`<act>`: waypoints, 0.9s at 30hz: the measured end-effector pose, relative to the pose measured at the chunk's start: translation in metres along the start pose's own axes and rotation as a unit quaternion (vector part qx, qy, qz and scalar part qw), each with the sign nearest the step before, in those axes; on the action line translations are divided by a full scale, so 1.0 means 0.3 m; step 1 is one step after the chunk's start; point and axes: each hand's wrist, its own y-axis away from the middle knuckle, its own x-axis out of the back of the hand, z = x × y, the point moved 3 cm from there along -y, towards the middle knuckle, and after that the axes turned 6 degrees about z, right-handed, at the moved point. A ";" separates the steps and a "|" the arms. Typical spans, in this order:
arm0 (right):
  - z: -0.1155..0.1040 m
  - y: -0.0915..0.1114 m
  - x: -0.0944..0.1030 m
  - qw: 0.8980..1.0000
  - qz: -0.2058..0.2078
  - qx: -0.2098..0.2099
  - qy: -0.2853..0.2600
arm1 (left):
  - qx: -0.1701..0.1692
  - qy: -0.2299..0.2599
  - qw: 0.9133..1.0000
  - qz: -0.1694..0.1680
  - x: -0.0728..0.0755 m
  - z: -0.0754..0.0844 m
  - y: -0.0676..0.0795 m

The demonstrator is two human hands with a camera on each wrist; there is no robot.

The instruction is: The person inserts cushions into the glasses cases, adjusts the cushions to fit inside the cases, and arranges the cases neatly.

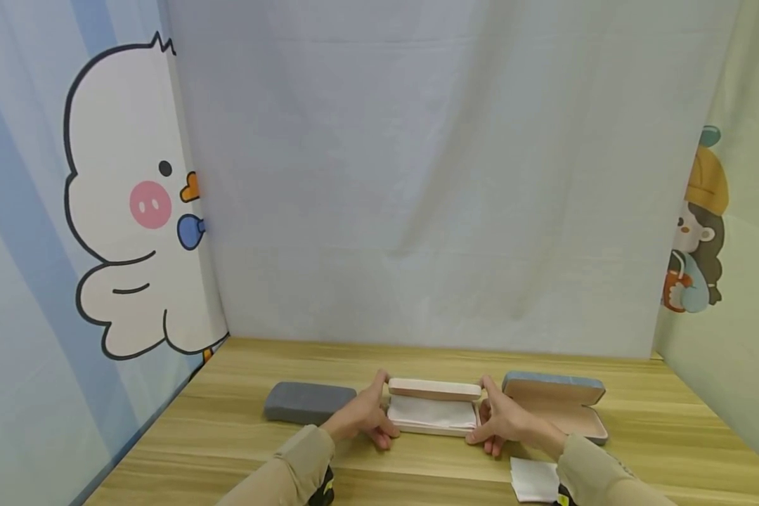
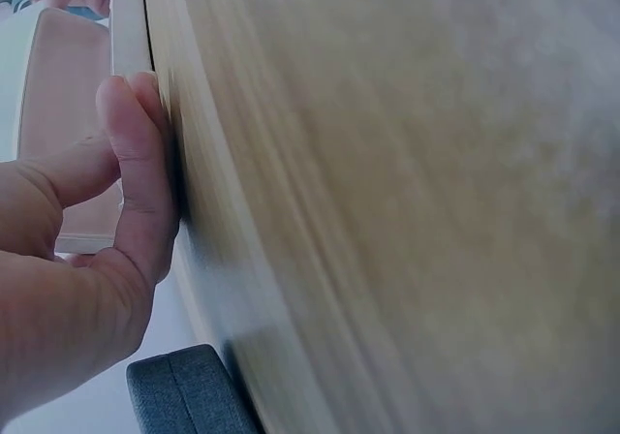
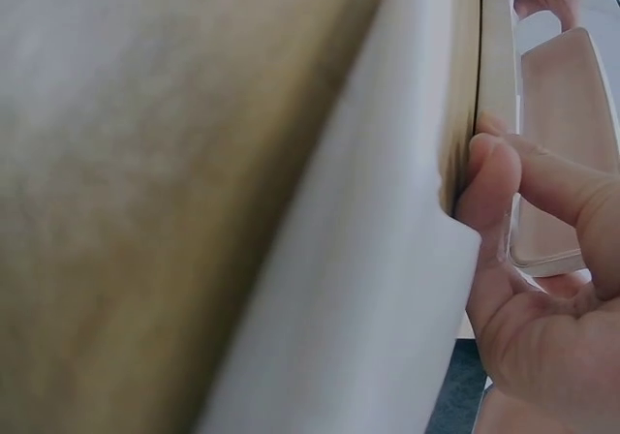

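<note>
A white glasses case [image 1: 434,388] lies at the middle of the table with its lid partly raised, hinge side away from me. Inside it lies a folded white cloth [image 1: 431,412]. My left hand [image 1: 368,414] grips the case's left end, thumb near the front corner and a finger up at the lid. At the other end my right hand [image 1: 504,419] holds it the same way. Both wrist views show the lid's pinkish lining [image 3: 562,143] beyond the fingers, with the thumb [image 2: 136,163] along the base's front edge.
A closed grey glasses case [image 1: 305,403] lies left of my left hand. Behind my right forearm stands an open blue glasses case [image 1: 553,381] with a beige lining. A folded white cloth [image 1: 534,481] lies on the wooden table [image 1: 443,464] by my right sleeve.
</note>
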 end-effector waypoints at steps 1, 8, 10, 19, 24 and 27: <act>0.000 0.000 0.001 1.000 0.000 -0.001 0.000 | 0.000 0.000 1.000 0.000 0.000 0.001 0.000; -0.002 0.003 0.002 1.000 -0.002 0.000 -0.004 | -0.009 -0.005 1.000 -0.004 0.000 0.005 0.001; -0.001 0.001 0.002 1.000 -0.003 0.004 -0.004 | -0.013 -0.006 1.000 -0.004 -0.001 0.006 0.003; 0.004 0.003 -0.001 1.000 -0.012 0.007 -0.012 | -0.011 -0.004 1.000 0.005 -0.003 -0.003 0.004; 0.007 0.003 0.000 1.000 -0.009 0.009 -0.013 | -0.014 -0.007 1.000 0.005 -0.004 -0.001 0.004; 0.004 0.003 0.000 1.000 -0.007 0.010 -0.014 | -0.014 -0.008 1.000 0.006 -0.004 0.001 0.002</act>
